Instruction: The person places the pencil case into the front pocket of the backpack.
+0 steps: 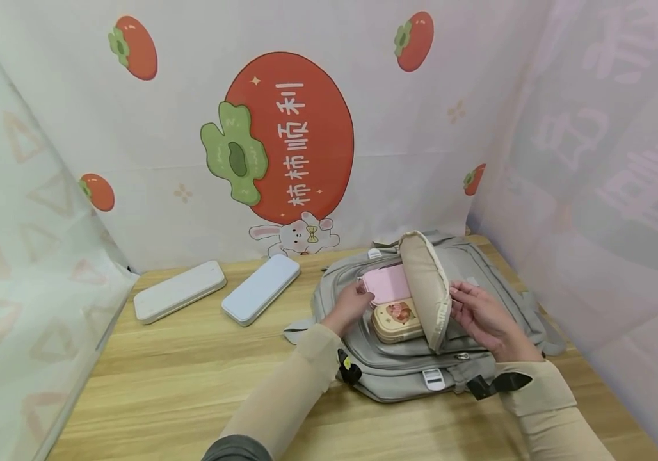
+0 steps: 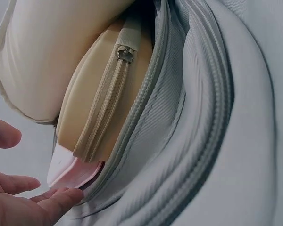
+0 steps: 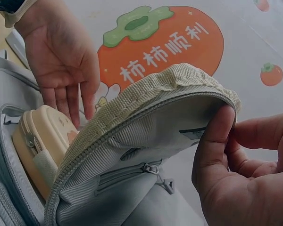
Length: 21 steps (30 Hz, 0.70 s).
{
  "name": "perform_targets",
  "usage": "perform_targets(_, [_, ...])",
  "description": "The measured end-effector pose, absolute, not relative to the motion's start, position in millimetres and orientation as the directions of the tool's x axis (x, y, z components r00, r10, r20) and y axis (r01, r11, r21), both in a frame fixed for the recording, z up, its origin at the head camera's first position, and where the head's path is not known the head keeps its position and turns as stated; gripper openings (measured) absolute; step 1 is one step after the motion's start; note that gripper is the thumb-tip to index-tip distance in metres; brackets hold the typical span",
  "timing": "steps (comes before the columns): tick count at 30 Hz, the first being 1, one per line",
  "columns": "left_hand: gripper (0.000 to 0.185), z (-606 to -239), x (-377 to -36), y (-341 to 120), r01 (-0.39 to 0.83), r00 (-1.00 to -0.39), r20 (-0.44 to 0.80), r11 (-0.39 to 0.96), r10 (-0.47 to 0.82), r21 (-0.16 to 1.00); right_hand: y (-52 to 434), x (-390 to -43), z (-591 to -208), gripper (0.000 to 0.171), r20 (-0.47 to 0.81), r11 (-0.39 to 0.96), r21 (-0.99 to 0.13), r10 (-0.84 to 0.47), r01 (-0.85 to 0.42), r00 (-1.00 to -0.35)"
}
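Observation:
A grey backpack lies flat on the wooden table. My right hand pinches the beige-lined pocket flap and holds it up, thumb on its edge. Inside the open pocket sit a pink case and a beige zipped case with a picture on its lid. My left hand reaches into the pocket with straight fingers, touching the pink case's left end. The left wrist view shows the pink case tucked under the beige case, beside my fingertips.
A white pencil case and a light blue one lie on the table to the left of the backpack. A persimmon-print backdrop stands behind, and translucent curtains close in both sides.

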<state>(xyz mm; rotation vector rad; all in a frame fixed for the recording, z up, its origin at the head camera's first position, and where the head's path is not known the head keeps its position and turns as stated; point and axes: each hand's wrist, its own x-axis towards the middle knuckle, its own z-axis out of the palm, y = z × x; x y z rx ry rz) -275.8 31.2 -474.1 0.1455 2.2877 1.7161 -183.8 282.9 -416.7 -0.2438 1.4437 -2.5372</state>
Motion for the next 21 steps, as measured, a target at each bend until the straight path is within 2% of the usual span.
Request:
perform_targets(7, [0.052, -462, -272, 14, -0.118, -0.957, -0.182, 0.269, 0.226, 0.956, 286, -184, -418, 0.025, 0.057, -0.500, -0.861, -0.271, 0.090, -0.961])
perform_targets(14, [0.052, -451, -272, -4, -0.149, -0.960, -0.175, 0.132, 0.218, 0.980, 287, -184, -419, 0.024, 0.043, -0.504, -0.858, -0.266, 0.100, -0.963])
perform_targets(21, [0.051, -456, -269, -26, -0.159, -0.970, -0.164, 0.041, 0.177, 0.986, 286, -183, -420, 0.023, 0.015, -0.485, -0.868, -0.239, 0.106, -0.971])
